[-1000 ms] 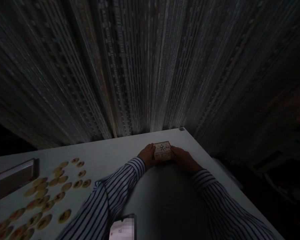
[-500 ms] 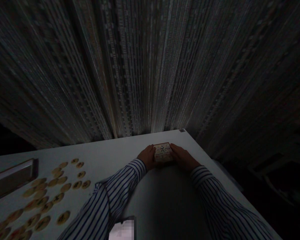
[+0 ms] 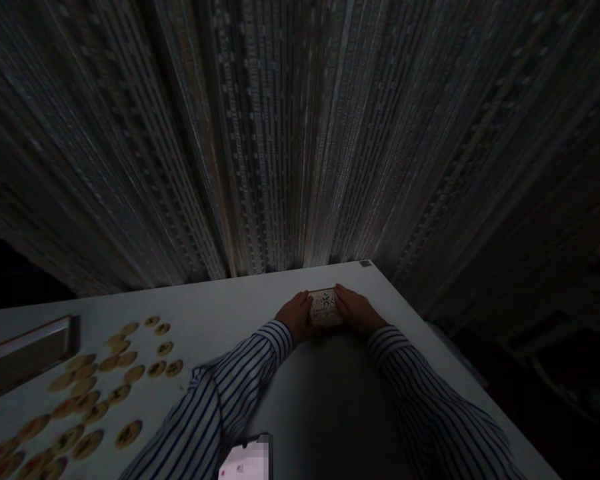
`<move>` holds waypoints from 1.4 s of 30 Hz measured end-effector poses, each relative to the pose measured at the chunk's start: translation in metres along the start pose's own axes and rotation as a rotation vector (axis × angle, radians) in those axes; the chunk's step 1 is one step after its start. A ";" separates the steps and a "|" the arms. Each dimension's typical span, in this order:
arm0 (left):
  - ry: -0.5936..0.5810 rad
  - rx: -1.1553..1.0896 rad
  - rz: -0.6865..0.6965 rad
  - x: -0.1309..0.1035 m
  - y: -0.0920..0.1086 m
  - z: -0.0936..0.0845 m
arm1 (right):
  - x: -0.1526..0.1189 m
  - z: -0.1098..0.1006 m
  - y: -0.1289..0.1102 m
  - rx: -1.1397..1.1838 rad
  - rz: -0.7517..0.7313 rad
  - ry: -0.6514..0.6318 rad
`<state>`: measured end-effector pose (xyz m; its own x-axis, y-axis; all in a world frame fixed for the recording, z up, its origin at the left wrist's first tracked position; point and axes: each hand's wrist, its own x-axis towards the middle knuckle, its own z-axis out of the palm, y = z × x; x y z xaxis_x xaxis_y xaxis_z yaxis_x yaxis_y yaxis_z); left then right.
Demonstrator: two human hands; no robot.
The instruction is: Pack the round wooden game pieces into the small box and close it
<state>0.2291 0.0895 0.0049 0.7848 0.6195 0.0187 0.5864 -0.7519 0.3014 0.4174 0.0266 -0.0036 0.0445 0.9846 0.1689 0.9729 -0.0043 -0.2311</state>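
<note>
A small rectangular box with a pale, printed top sits between my two hands near the far right part of the white table. My left hand wraps round its left side, and my right hand grips its right side with fingers over the top edge. Many round wooden discs with dark or red characters lie scattered on the left of the table. What is under the box is hidden.
At the far left lies an open shallow tray-like box. A lit phone is at the bottom edge, by my left forearm. A grey patterned curtain hangs behind the table. The table's right edge runs down beside my right arm.
My right hand has shifted slightly left, and its fingers now cover more of the box's top. My left hand has barely moved.
</note>
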 end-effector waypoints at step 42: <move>0.024 0.059 0.068 -0.031 0.001 -0.004 | -0.048 0.004 0.016 0.034 -0.155 0.065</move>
<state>0.2049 0.0701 0.0083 0.8187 0.5710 0.0604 0.5430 -0.8041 0.2419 0.4300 -0.0196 -0.0196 -0.0894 0.9596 0.2667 0.9611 0.1534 -0.2297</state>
